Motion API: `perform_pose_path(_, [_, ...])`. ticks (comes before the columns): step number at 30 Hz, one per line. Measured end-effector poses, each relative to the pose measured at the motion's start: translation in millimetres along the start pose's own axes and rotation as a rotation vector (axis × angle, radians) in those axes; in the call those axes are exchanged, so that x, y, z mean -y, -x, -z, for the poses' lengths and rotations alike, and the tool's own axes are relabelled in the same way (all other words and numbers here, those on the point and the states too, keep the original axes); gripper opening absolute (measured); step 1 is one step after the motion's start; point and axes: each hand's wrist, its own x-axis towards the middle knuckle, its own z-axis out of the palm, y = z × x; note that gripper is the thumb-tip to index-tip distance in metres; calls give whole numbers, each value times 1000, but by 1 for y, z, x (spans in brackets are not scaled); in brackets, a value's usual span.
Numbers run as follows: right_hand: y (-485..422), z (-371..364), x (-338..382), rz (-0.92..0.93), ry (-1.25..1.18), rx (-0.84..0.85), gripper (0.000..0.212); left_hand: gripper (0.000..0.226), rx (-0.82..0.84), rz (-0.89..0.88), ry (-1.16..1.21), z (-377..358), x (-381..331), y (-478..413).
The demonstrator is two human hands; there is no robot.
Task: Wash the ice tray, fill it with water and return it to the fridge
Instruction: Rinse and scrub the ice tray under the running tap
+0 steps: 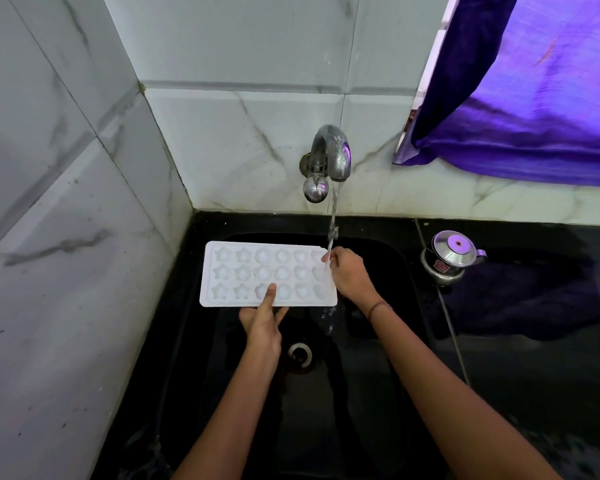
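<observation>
A white ice tray [236, 275] with star-shaped and round moulds is held level over the black sink [378, 375]. My left hand [262, 322] grips its near edge, thumb pressed on top. My right hand [349, 271] holds the tray's right end. A metal tap [331, 154] on the tiled wall is running. Its stream [333, 220] falls onto the tray's right end and my right fingers, and water spills off below into the sink.
The sink drain [300, 355] lies under my left forearm. A small steel kettle [447, 256] stands on the black counter to the right. A purple curtain [534, 91] hangs at upper right. Marble-tiled walls [66, 237] close in on the left and behind.
</observation>
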Motion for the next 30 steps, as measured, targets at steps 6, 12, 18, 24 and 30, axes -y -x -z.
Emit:
perform_pose_path(6, [14,-6,-9,224,647,-63,49,36,24,34,-16,8,3,8])
perform_pose_path(12, [24,-4,-16,263,713,-64,43,35,37,66,-64,30,6,12])
perform_pose_path(18, [40,-10,-20,296,729,-56,41,36,40,64,-58,41,7,17])
perform_pose_path(24, [44,-10,-20,326,762,-68,36,29,19,63,-66,41,5,17])
perform_pose_path(30, [41,-5,-17,337,735,-70,42,29,66,49,-83,33,4,18])
